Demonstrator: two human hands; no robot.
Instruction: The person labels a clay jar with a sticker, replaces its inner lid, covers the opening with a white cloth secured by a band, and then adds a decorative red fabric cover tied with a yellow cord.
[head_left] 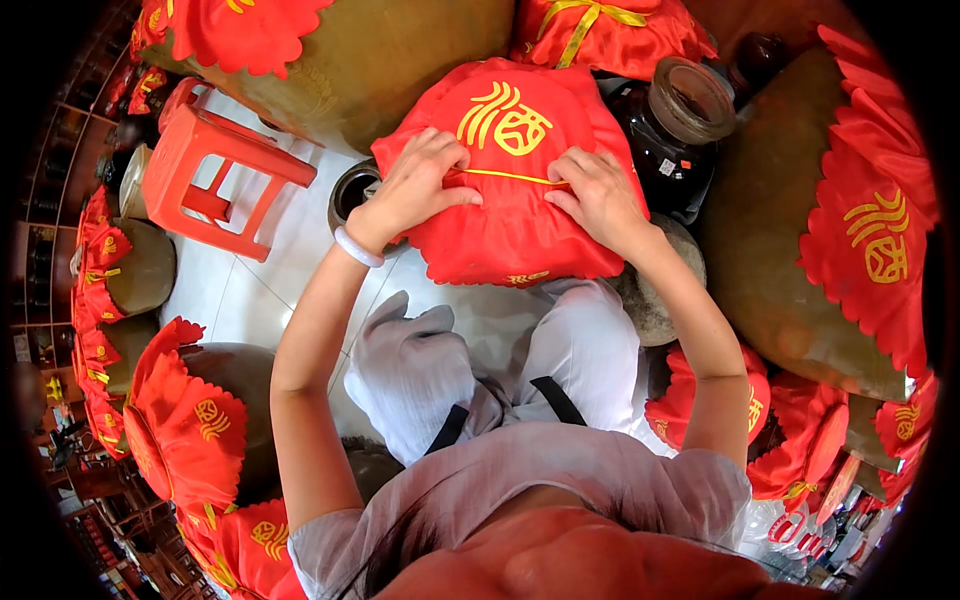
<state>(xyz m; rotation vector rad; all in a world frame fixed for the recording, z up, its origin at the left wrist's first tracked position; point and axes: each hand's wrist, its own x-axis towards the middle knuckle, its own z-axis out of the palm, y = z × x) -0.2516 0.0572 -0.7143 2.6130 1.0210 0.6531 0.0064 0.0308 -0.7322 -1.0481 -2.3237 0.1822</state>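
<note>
Right in front of me sits a jar hidden under a red satin cloth cover (530, 230) with a yellow printed emblem on top. A thin yellow cord (512, 176) runs taut across the front of the cloth, just below the emblem. My left hand (425, 180), with a pale bangle (358, 248) on the wrist, pinches the cord at its left side. My right hand (598, 195) pinches it on the right, thumb and fingers together. Both hands rest against the cloth. Whether the cord goes round the back of the jar is hidden.
Large brown jars (780, 220) with red covers crowd around me. A dark glass jar (665, 150) stands close at the right. At the left are a red plastic stool (225, 180) and a small dark pot (350, 190) on the tiled floor (255, 300). Shelves line the far left.
</note>
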